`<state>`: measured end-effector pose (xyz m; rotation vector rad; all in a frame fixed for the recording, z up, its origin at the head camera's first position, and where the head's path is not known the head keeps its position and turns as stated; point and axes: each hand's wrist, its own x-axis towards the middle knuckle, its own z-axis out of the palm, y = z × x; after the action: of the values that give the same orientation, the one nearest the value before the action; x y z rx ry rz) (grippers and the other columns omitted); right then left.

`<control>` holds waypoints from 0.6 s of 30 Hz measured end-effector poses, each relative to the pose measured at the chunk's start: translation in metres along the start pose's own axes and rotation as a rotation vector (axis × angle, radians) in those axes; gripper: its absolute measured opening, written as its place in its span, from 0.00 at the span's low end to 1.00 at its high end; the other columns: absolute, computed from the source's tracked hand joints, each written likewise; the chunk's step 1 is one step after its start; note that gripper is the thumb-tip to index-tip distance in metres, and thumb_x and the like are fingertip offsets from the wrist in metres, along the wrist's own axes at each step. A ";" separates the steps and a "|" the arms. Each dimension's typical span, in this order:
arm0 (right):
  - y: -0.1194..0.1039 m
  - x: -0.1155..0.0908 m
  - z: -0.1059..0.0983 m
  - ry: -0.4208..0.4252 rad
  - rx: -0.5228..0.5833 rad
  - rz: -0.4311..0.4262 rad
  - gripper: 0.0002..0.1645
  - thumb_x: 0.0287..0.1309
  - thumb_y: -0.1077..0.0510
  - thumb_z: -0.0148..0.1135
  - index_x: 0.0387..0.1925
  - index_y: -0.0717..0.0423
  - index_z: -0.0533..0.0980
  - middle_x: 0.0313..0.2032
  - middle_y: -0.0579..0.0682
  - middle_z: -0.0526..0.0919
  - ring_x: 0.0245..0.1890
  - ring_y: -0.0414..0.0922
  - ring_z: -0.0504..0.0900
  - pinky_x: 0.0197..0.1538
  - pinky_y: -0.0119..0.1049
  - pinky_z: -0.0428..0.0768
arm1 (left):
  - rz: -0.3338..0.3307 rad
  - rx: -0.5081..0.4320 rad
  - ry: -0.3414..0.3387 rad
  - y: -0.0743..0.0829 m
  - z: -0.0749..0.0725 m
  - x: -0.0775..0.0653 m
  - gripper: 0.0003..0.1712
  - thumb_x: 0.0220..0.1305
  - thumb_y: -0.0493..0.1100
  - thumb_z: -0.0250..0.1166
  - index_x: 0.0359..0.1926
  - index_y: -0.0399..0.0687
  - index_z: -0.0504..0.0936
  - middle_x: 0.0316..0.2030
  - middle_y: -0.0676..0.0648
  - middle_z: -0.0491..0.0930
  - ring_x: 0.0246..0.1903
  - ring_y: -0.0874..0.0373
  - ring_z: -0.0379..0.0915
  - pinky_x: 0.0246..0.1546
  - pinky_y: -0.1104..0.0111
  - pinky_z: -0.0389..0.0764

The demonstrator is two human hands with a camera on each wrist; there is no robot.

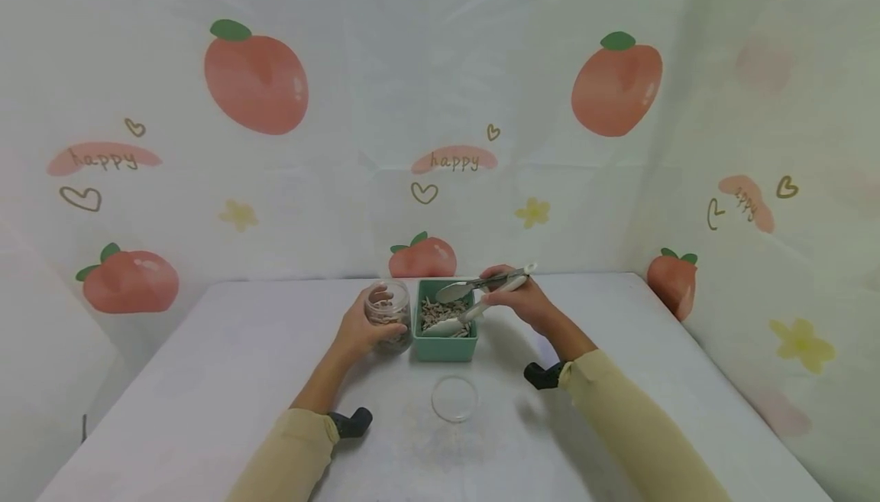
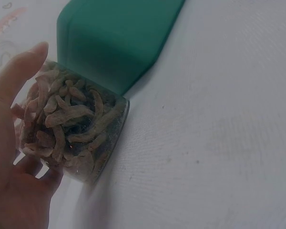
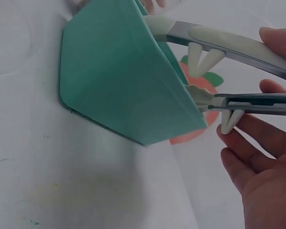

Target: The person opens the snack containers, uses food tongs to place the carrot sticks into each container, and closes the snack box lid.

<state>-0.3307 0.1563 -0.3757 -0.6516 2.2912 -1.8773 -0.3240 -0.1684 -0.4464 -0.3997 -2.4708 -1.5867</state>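
Note:
My left hand (image 1: 364,328) grips a clear jar (image 1: 395,334), thumb and fingers wrapped around its sides. Brownish dried strips (image 2: 71,119) fill much of the jar in the left wrist view. Right beside it stands a green rectangular box (image 1: 445,349) with more such strips (image 1: 435,312) inside. In my right hand (image 1: 517,297) is a pair of tongs (image 3: 229,43) with pale, spoon-like ends and metal arms. Their arms stand spread apart, and the tips reach down into the box. Thumb and fingers hold the tongs on either side in the right wrist view.
A round transparent lid (image 1: 454,399) lies on the white table (image 1: 275,380) in front of the box. Behind the table hangs a pale backdrop (image 1: 440,66) printed with fruit. Both wrists carry black camera mounts (image 1: 543,375).

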 end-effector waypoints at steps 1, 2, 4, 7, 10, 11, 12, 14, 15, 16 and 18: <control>-0.003 0.000 0.002 -0.011 -0.006 -0.001 0.26 0.55 0.69 0.65 0.55 0.75 0.70 0.53 0.73 0.71 0.44 0.50 0.71 0.47 0.38 0.73 | -0.003 0.002 0.001 0.000 0.000 0.000 0.51 0.45 0.46 0.80 0.68 0.48 0.63 0.60 0.46 0.74 0.62 0.48 0.65 0.62 0.52 0.64; -0.006 -0.001 0.003 -0.021 -0.013 -0.004 0.26 0.55 0.69 0.66 0.55 0.75 0.70 0.54 0.73 0.71 0.45 0.52 0.70 0.48 0.38 0.72 | -0.005 0.004 0.001 0.000 0.000 0.000 0.51 0.45 0.46 0.80 0.68 0.48 0.63 0.60 0.46 0.74 0.62 0.48 0.65 0.62 0.52 0.64; -0.009 -0.001 0.005 -0.035 -0.020 -0.013 0.27 0.55 0.69 0.66 0.55 0.75 0.70 0.54 0.73 0.71 0.48 0.57 0.69 0.49 0.38 0.72 | -0.009 0.013 0.002 0.001 0.000 -0.001 0.50 0.45 0.46 0.80 0.68 0.49 0.63 0.60 0.46 0.74 0.62 0.48 0.65 0.62 0.52 0.64; -0.010 -0.002 0.005 -0.047 -0.017 -0.020 0.26 0.55 0.69 0.66 0.54 0.76 0.70 0.53 0.74 0.71 0.49 0.59 0.69 0.49 0.38 0.72 | -0.012 0.016 0.006 0.002 0.001 -0.001 0.50 0.46 0.46 0.80 0.68 0.49 0.63 0.60 0.46 0.74 0.62 0.48 0.65 0.62 0.52 0.64; -0.011 -0.002 0.004 -0.049 -0.016 -0.014 0.25 0.55 0.70 0.66 0.54 0.76 0.71 0.52 0.75 0.72 0.46 0.56 0.72 0.48 0.38 0.74 | -0.016 0.019 0.007 0.003 0.001 -0.001 0.51 0.45 0.46 0.80 0.68 0.49 0.62 0.60 0.47 0.74 0.62 0.49 0.65 0.62 0.52 0.64; -0.011 -0.002 0.004 -0.050 -0.014 -0.011 0.25 0.55 0.70 0.65 0.53 0.76 0.71 0.52 0.76 0.72 0.46 0.54 0.73 0.48 0.38 0.74 | -0.016 0.018 0.007 0.003 0.001 -0.001 0.51 0.45 0.46 0.80 0.68 0.48 0.62 0.60 0.47 0.74 0.62 0.49 0.65 0.61 0.52 0.64; -0.012 -0.002 0.004 -0.049 -0.016 -0.008 0.24 0.55 0.70 0.65 0.53 0.76 0.71 0.52 0.76 0.72 0.45 0.52 0.74 0.48 0.38 0.74 | -0.017 0.021 0.006 0.003 0.000 -0.001 0.51 0.45 0.47 0.80 0.68 0.48 0.62 0.60 0.47 0.74 0.62 0.49 0.65 0.62 0.53 0.64; -0.013 -0.003 0.004 -0.045 -0.016 -0.006 0.24 0.55 0.70 0.65 0.53 0.75 0.71 0.51 0.75 0.73 0.44 0.50 0.74 0.48 0.37 0.74 | -0.015 0.022 0.004 0.003 0.000 -0.001 0.51 0.45 0.47 0.80 0.68 0.48 0.62 0.60 0.47 0.74 0.62 0.49 0.65 0.62 0.53 0.64; -0.013 -0.003 0.004 -0.044 -0.016 -0.008 0.24 0.55 0.70 0.65 0.53 0.75 0.71 0.51 0.76 0.73 0.43 0.49 0.74 0.47 0.37 0.74 | -0.014 0.020 0.003 0.003 0.001 -0.001 0.52 0.45 0.46 0.80 0.68 0.48 0.62 0.60 0.47 0.74 0.62 0.49 0.65 0.62 0.53 0.64; -0.014 -0.003 0.004 -0.043 -0.023 -0.015 0.24 0.55 0.70 0.65 0.53 0.75 0.71 0.51 0.75 0.72 0.43 0.49 0.74 0.47 0.37 0.74 | -0.011 0.018 0.002 0.003 0.001 -0.001 0.52 0.45 0.46 0.80 0.69 0.48 0.62 0.60 0.47 0.74 0.62 0.49 0.65 0.62 0.53 0.64; -0.014 -0.004 0.006 -0.043 -0.028 -0.022 0.25 0.54 0.70 0.66 0.53 0.75 0.71 0.51 0.75 0.72 0.43 0.49 0.72 0.47 0.38 0.73 | -0.009 0.013 0.003 0.003 0.001 -0.001 0.51 0.45 0.45 0.80 0.68 0.48 0.62 0.59 0.47 0.74 0.62 0.49 0.65 0.62 0.53 0.64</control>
<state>-0.3215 0.1506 -0.3640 -0.7165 2.2970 -1.8248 -0.3219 -0.1663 -0.4448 -0.3844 -2.4829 -1.5728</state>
